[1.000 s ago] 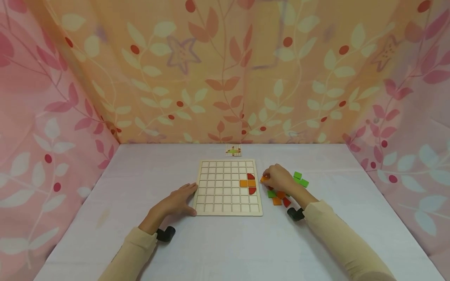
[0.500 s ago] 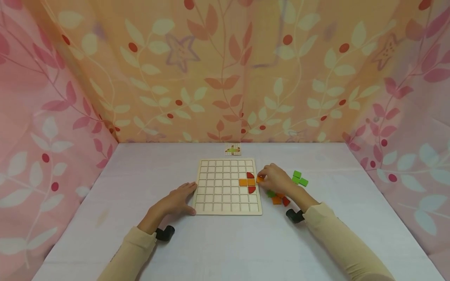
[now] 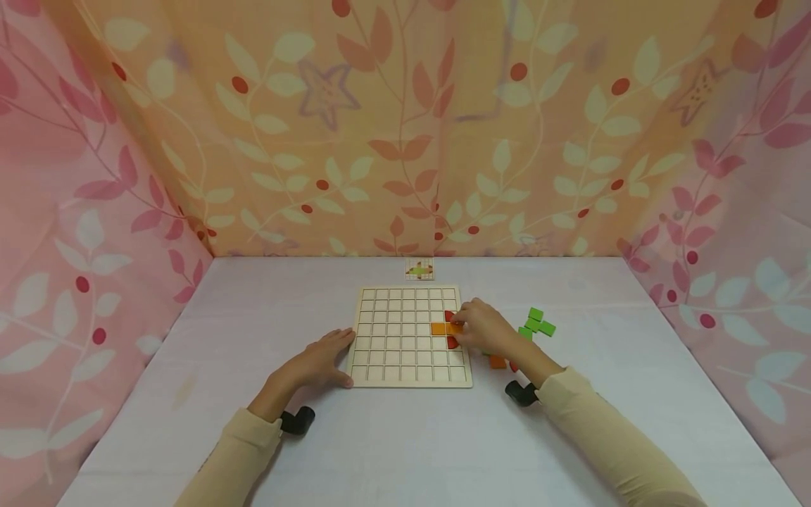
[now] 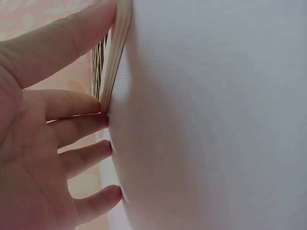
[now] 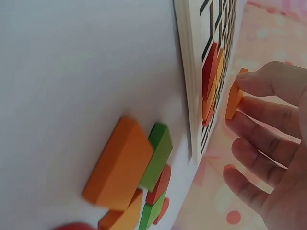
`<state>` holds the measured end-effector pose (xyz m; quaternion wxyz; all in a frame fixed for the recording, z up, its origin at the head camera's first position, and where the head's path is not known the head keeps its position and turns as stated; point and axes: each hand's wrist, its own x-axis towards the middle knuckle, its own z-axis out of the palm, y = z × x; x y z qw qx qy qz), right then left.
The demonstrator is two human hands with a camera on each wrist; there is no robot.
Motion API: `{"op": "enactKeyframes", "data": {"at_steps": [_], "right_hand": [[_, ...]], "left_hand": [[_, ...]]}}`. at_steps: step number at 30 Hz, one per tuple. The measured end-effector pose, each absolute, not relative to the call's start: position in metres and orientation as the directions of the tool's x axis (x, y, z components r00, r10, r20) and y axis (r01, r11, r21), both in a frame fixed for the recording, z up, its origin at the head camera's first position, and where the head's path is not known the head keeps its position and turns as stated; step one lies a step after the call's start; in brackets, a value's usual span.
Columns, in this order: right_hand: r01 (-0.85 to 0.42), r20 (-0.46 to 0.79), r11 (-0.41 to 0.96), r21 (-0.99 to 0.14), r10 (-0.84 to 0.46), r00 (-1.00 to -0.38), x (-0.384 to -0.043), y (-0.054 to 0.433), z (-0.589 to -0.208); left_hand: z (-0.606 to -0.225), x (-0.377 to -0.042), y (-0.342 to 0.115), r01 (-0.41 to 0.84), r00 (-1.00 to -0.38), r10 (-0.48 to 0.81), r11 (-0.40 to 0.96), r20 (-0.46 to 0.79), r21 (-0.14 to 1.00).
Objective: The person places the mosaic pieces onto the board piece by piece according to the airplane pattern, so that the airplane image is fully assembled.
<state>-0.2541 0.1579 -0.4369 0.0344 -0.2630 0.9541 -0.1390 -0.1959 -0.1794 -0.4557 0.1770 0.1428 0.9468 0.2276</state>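
Observation:
A wooden grid board (image 3: 405, 359) lies flat on the white table. My left hand (image 3: 317, 360) rests along its left edge, fingers (image 4: 81, 127) spread and fairly straight, the thumb near the front corner. Over the board's right side, my right hand (image 3: 484, 327) pinches an orange tile (image 5: 235, 98) between thumb and fingertips; the right wrist view shows it held apart from the board. On the grid sit an orange square tile (image 3: 438, 329) and two red rounded tiles, one behind (image 3: 449, 316) and one in front (image 3: 452, 343). The right fingers partly cover these red tiles.
Right of the board lie loose tiles: several green ones (image 3: 536, 314), an orange one (image 3: 498, 362) and a red one (image 3: 514, 367), partly hidden by the right arm. A small pattern card (image 3: 419, 269) lies behind the board. Patterned cloth (image 3: 405, 141) surrounds the table.
My right hand has moved left from beside the loose tiles to over the board's right edge, carrying the orange tile. The left hand stays at the board's left edge.

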Motion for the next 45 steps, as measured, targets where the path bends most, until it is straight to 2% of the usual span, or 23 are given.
{"op": "enactKeyframes", "data": {"at_steps": [15, 26, 45], "right_hand": [[-0.571, 0.029, 0.785, -0.241, -0.582, -0.813, -0.248, 0.140, -0.441], [-0.569, 0.012, 0.785, -0.244, -0.584, -0.811, -0.244, 0.130, -0.441], [-0.621, 0.026, 0.763, -0.181, -0.627, -0.778, -0.240, 0.126, -0.442]], "left_hand": [[-0.455, -0.194, -0.178, 0.183, -0.900, 0.342, 0.860, -0.271, 0.476], [-0.456, -0.195, -0.178, 0.185, -0.900, 0.346, 0.854, -0.264, 0.486], [-0.454, -0.194, -0.177, 0.196, -0.900, 0.348, 0.861, -0.262, 0.469]]}}
